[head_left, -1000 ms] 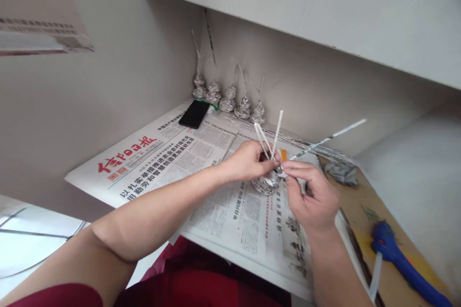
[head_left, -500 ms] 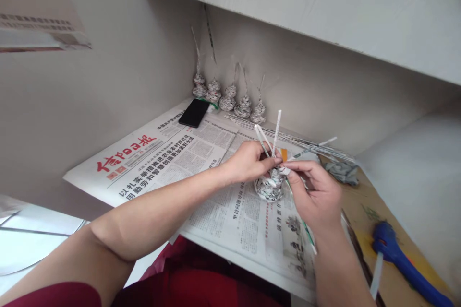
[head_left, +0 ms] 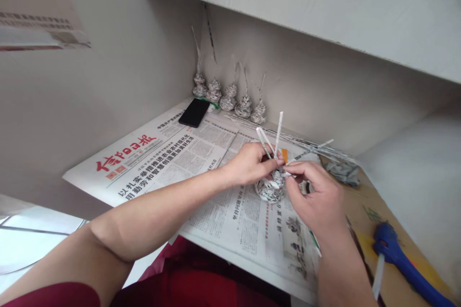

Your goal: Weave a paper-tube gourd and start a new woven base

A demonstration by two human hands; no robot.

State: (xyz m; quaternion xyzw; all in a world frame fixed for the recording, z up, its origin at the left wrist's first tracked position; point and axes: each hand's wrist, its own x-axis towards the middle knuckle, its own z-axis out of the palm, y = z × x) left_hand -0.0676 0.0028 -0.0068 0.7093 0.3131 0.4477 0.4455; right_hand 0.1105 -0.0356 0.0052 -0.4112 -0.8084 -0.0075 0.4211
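A small woven gourd of rolled newspaper strips (head_left: 268, 191) rests on the newspaper, with several paper strips (head_left: 279, 134) sticking up and out from its top. My left hand (head_left: 254, 162) is closed round the gourd's upper part from the left, thumb and fingers pinching at the base of the upright strips. From the right, my right hand (head_left: 313, 192) pinches a paper strip between thumb and forefinger, close against the gourd's top. Part of the weave is hidden behind the fingers. A strip's end pokes out below my right wrist.
Several finished gourds (head_left: 228, 98) line the back wall beside a black phone (head_left: 193, 112). Loose paper sticks (head_left: 306, 140) lie along the back. On the right are a grey cloth (head_left: 342, 172) and a blue glue gun (head_left: 403, 259). A white shelf (head_left: 306, 5) overhangs.
My right hand has turned slightly, drawing the strip closer in against the gourd's top. The trailing strip end has shifted a little right. My left hand keeps its grip.
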